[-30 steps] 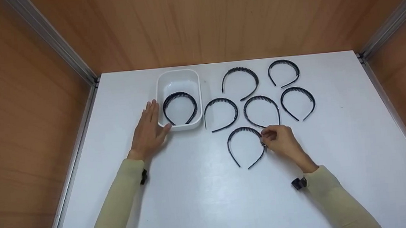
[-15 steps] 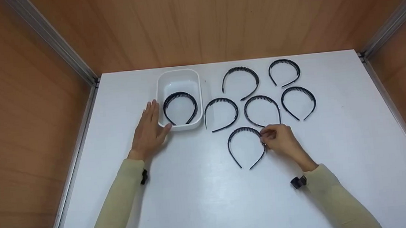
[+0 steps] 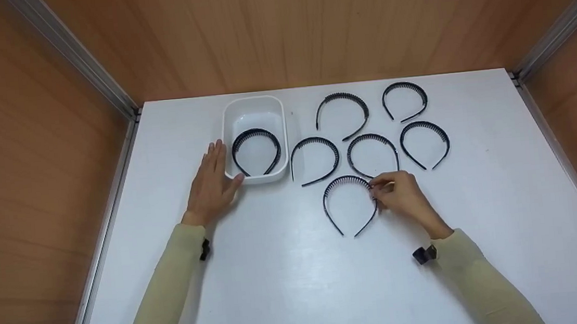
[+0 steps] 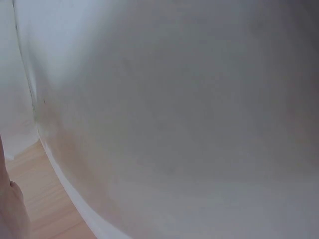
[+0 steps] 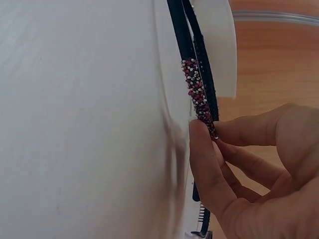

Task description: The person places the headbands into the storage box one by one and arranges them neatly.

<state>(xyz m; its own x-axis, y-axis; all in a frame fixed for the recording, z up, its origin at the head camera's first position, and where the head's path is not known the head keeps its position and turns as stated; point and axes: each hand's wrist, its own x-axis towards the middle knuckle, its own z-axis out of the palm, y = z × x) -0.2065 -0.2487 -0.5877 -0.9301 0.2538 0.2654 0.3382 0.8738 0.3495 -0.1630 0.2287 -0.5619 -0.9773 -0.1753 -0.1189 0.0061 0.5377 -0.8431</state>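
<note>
My right hand (image 3: 401,194) pinches the right side of a black toothed headband (image 3: 326,205), the nearest one on the table. In the right wrist view, thumb and fingertips close on its band (image 5: 195,89), which carries a patch of small red, white and dark beads. My left hand (image 3: 209,184) lies flat with straight fingers along the left wall of a white plastic tub (image 3: 277,105), its thumb at the front rim. Inside the tub rests at least one black headband (image 3: 254,132). The left wrist view shows mostly blurred white, with a bit of hand at the left edge.
Several more black headbands lie spread on the white table (image 3: 278,288): one beside the tub (image 3: 337,155), one just behind my right hand (image 3: 370,136), others farther back and right (image 3: 423,125). Wooden panels (image 3: 277,32) stand behind and at both sides.
The pinched headband and my right hand have shifted very slightly up in the head view, along with a small shift of the whole scene. My left hand stays at the tub.
</note>
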